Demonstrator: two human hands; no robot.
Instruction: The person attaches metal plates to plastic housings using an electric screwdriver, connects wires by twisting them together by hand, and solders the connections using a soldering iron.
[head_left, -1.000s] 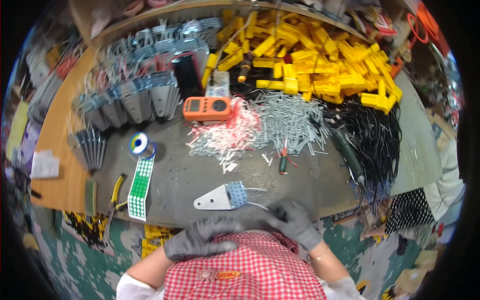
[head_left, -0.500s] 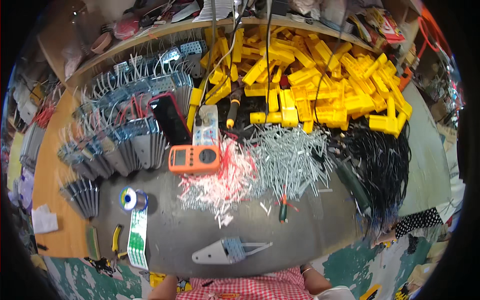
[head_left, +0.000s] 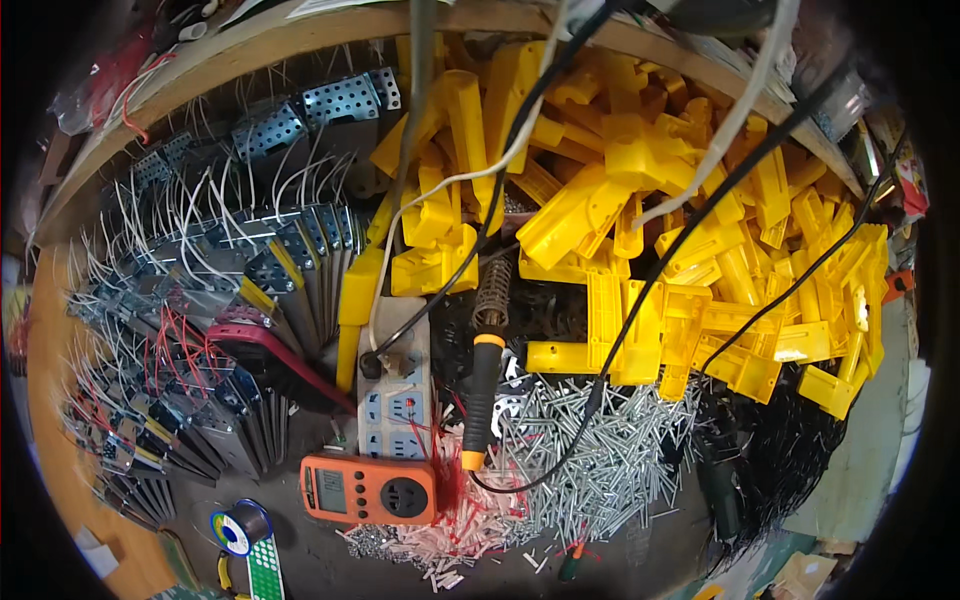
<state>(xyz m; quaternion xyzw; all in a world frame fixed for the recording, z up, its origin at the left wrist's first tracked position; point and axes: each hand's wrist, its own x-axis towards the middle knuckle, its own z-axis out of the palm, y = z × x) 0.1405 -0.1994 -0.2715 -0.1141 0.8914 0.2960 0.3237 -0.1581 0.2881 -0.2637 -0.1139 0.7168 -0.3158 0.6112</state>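
A large heap of yellow moulded plastic housings (head_left: 690, 250) is piled against the back of the bench. Below it, a spread of short silver metal pins (head_left: 610, 455) is seen, with a bundle of black wires (head_left: 790, 455) lying to the right. Rows of perforated grey metal brackets with white leads (head_left: 230, 270) are stacked on the left, and a small solder spool (head_left: 238, 527) is set near the front edge.

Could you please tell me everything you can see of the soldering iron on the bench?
The soldering iron has a black handle with orange bands at both ends and stands nearly upright in the picture. Its tip sits inside a rusty coiled wire stand below the yellow plastic parts. Its lower end lies beside the white power strip, above the orange meter, and a black cable loops from it across the small metal pins. No hand touches it.
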